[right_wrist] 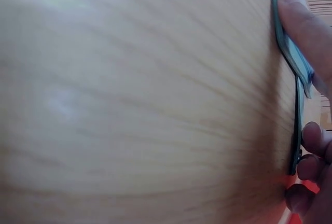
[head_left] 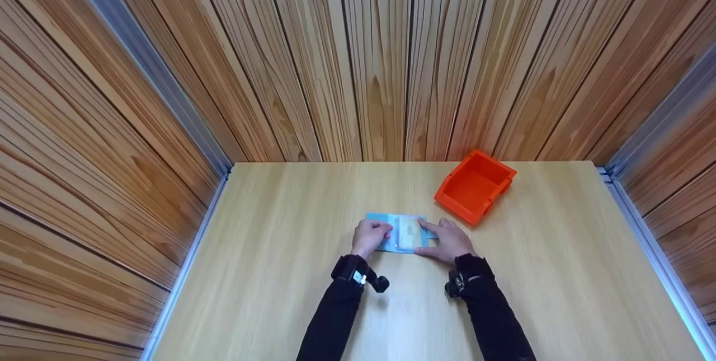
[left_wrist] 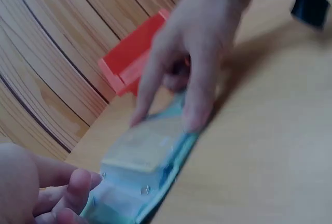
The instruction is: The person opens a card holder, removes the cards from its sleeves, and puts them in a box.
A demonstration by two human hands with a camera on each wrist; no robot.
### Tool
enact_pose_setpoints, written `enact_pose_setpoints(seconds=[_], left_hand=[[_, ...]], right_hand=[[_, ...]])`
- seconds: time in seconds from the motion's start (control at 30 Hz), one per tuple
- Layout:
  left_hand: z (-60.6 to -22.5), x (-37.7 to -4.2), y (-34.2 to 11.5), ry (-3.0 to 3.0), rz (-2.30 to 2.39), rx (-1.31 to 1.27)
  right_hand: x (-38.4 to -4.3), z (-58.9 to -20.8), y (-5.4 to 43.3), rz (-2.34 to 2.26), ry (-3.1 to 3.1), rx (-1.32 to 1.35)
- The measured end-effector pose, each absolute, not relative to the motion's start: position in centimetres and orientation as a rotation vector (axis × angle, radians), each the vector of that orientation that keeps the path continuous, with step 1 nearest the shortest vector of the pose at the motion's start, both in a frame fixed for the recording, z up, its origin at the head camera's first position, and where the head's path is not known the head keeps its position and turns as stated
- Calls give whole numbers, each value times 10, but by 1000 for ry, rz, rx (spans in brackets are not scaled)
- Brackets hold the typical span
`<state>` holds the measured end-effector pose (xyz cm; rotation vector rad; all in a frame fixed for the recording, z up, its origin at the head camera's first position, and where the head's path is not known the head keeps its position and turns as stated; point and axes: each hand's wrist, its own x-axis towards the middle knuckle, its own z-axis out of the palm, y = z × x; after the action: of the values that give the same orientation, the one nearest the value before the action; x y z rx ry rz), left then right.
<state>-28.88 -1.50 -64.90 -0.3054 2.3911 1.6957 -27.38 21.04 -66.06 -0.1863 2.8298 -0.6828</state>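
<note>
A light blue snap-button card wallet (head_left: 385, 218) lies opened out on the table, with a stack of clear, pale sleeves (head_left: 410, 233) on its right half. Two round snaps show near the fold in the left wrist view. My left hand (head_left: 369, 236) is over the wallet's left flap, its fingers curled and the fingertips close to one snap; nothing shows between them. My right hand (head_left: 449, 240) spans the right half, with thumb and forefinger at opposite long edges. The right thumb (right_wrist: 306, 32) presses along the wallet's near edge. A small tab sticks out under the right hand.
An orange open bin (head_left: 475, 186) stands tilted at an angle behind and to the right of my right hand. The pale wooden table (head_left: 268, 271) is bounded by wood-plank walls (head_left: 380, 70) at the back and both sides, with metal rails along the side edges.
</note>
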Motion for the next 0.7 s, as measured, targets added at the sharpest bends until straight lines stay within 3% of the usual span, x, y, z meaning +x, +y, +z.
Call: enact_pose_setpoints(seconds=[0.7], left_hand=[[-654, -295, -5, 2443, 1470, -327]], right_hand=[[-274, -662, 211, -700, 2826, -201]])
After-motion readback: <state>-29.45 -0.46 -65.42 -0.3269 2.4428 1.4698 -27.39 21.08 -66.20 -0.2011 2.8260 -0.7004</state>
